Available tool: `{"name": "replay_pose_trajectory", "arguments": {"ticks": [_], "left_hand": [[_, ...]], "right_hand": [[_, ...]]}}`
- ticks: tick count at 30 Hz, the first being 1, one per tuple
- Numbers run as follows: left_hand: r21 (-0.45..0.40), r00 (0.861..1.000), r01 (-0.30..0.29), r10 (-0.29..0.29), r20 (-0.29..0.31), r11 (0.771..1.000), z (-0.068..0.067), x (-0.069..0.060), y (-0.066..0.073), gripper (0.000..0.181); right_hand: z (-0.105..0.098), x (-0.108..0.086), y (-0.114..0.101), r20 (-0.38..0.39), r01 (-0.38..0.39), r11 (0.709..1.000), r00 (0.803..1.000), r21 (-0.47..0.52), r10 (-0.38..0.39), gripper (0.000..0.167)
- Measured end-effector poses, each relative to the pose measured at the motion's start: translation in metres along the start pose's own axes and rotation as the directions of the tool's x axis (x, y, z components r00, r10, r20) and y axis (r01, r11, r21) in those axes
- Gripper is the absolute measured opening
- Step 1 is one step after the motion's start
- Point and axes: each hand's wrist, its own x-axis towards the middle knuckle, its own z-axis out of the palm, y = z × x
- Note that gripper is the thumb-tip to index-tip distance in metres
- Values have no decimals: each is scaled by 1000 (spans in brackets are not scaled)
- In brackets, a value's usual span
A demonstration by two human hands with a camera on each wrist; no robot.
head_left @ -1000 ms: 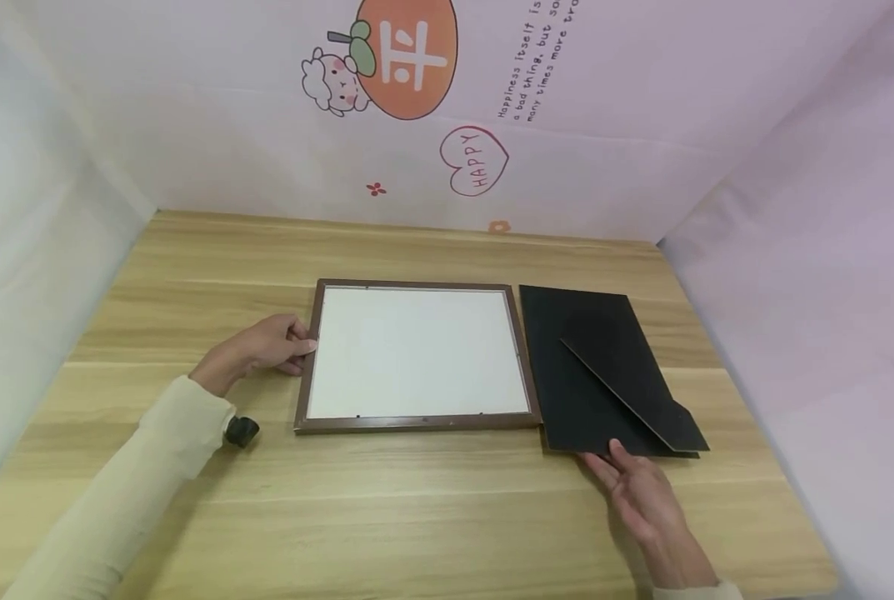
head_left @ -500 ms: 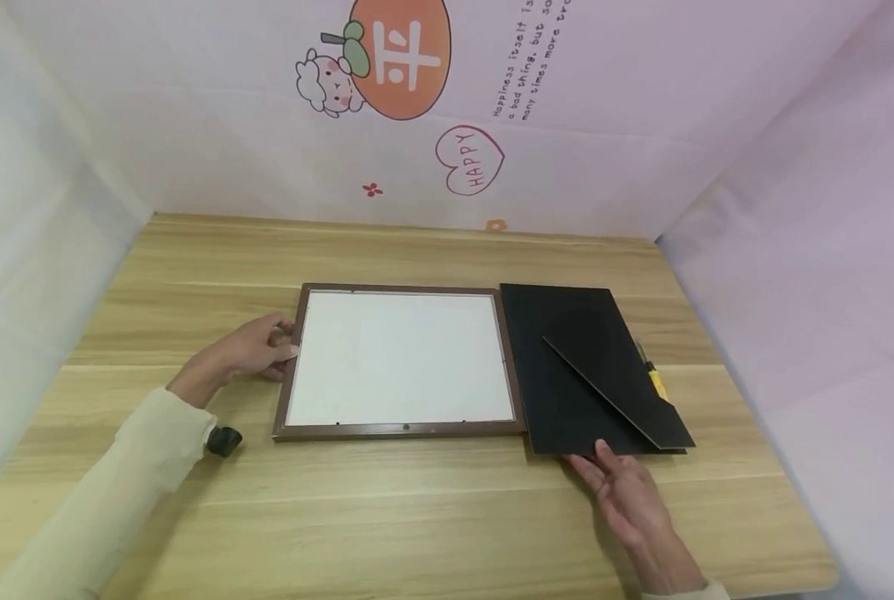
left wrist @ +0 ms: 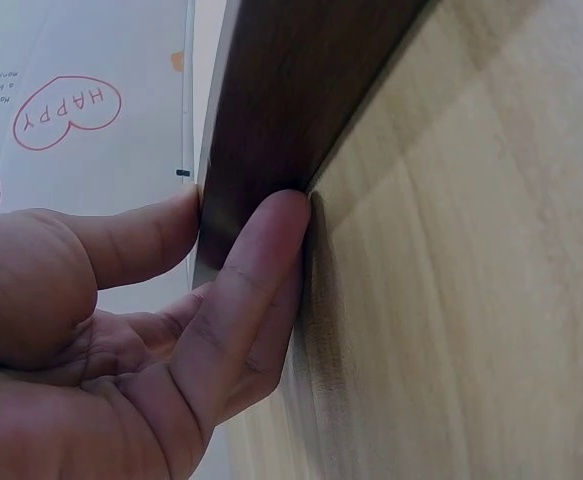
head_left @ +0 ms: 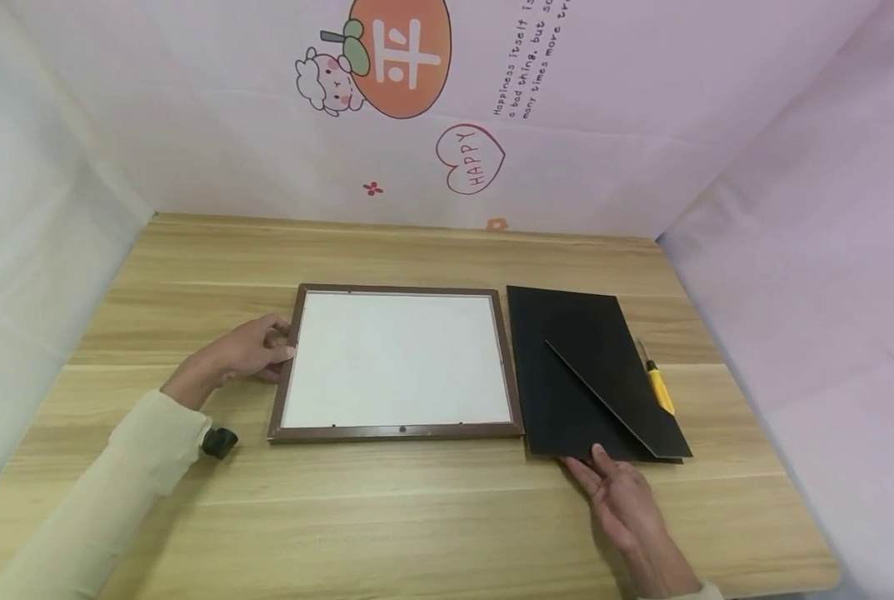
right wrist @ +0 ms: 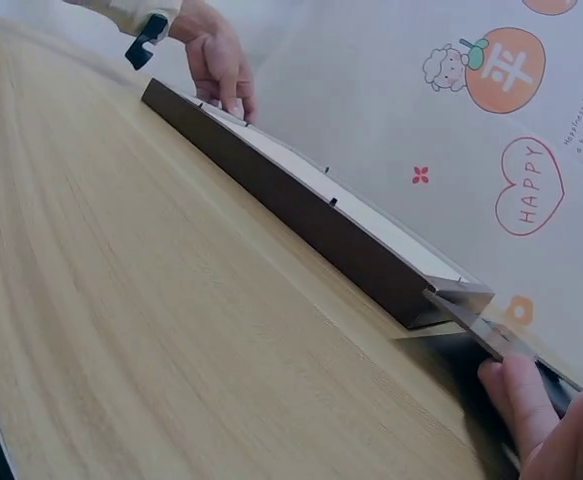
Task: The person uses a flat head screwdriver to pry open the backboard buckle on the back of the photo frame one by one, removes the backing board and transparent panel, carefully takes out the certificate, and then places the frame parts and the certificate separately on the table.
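Observation:
A brown picture frame (head_left: 397,431) lies face down on the table, a white sheet (head_left: 402,358) filling its back. At its left side my left hand (head_left: 247,348) pinches the frame's edge; the left wrist view shows the thumb (left wrist: 146,240) on the upper edge and a finger (left wrist: 271,235) against the outer side. To the frame's right is a black backing board (head_left: 559,392) with a stand flap (head_left: 619,383) raised slightly off it. My right hand (head_left: 626,500) holds the board's near edge, thumb on top and fingers underneath, keeping that edge slightly raised.
A thin tool with a yellow handle (head_left: 661,392) and metal shaft, like a screwdriver, lies right of the board. Small dark tabs stick out along the frame's inner rim. White printed cloth (head_left: 267,167) walls the wooden table (head_left: 387,517) at the back and sides.
The frame has slid left with my left hand on it. The board, still in my right hand, has shifted slightly left, and the yellow-handled tool has come into sight beside it.

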Motion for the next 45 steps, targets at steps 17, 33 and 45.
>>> {"name": "replay_pose_trajectory", "arguments": {"ticks": [17,33,45], "left_hand": [[12,1000,11,-10,-6,1000,0,-2,3,55],[2,1000,21,-21,-16,1000,1,1,-2,51],[10,1000,-16,16,-21,1000,3,-5,4,53]], "right_hand": [[-38,1,-15,2,-107,892,993,-439,120,35],[-47,6,-18,28,-141,859,984,-493,178,35],[-23,-5,-21,148,15,779,984,-626,100,42]]}}
